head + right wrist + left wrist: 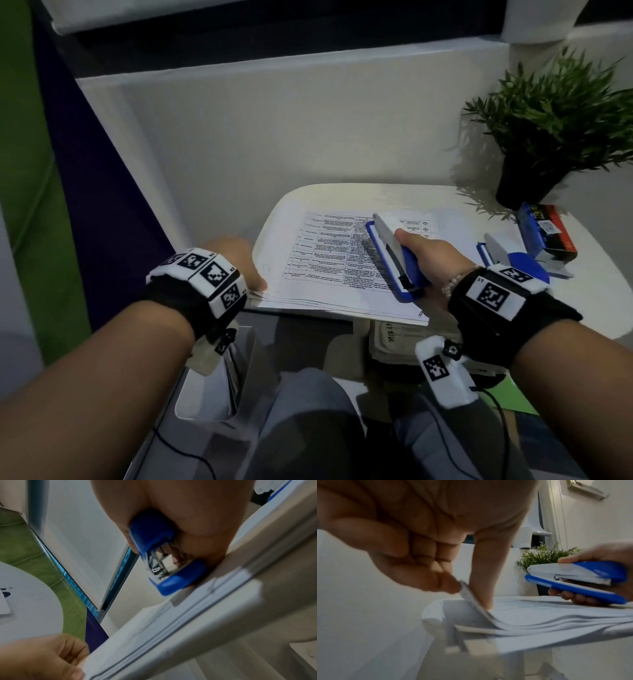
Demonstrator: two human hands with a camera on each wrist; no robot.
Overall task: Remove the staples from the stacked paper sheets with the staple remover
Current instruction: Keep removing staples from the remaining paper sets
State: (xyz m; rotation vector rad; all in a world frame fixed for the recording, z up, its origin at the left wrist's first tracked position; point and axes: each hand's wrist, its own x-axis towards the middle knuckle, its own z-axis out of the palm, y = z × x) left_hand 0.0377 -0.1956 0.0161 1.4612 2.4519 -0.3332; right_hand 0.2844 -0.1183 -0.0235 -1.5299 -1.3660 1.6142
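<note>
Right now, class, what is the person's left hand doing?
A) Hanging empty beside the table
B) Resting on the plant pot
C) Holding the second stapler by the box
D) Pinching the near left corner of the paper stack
D: the wrist view shows the left hand pinching the corner of the paper stack between thumb and fingers and bending it upward, while the right hand grips the blue and white stapler.
</note>
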